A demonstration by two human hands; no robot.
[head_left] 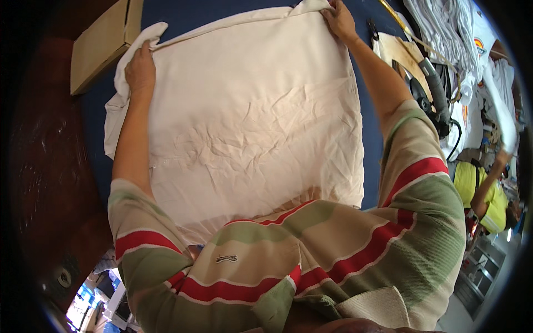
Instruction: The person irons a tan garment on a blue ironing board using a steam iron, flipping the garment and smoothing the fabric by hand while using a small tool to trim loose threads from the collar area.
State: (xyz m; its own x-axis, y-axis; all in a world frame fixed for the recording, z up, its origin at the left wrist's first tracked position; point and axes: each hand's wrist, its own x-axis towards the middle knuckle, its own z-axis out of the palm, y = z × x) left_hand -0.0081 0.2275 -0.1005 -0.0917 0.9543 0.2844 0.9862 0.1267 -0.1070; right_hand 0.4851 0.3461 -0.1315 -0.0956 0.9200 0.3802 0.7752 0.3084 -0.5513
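Observation:
A wide piece of cream cloth [233, 105] lies spread before me, smooth at the far part and creased across its middle. Its near edge reaches up against my striped shirt. My left hand [140, 69] grips the far left corner, where the fabric is bunched and folded over. At the far right corner, my right hand [340, 22] pinches the cloth's edge between thumb and fingers. A rolled or folded band of fabric runs along the far edge between the two hands.
The cloth lies on a dark blue table [183, 10]. A cardboard box [102, 41] stands at the far left. To the right are a clothes iron [425, 91] with a grey handle and a pile of white garments [449, 33]. Another person in yellow [486, 194] stands further right.

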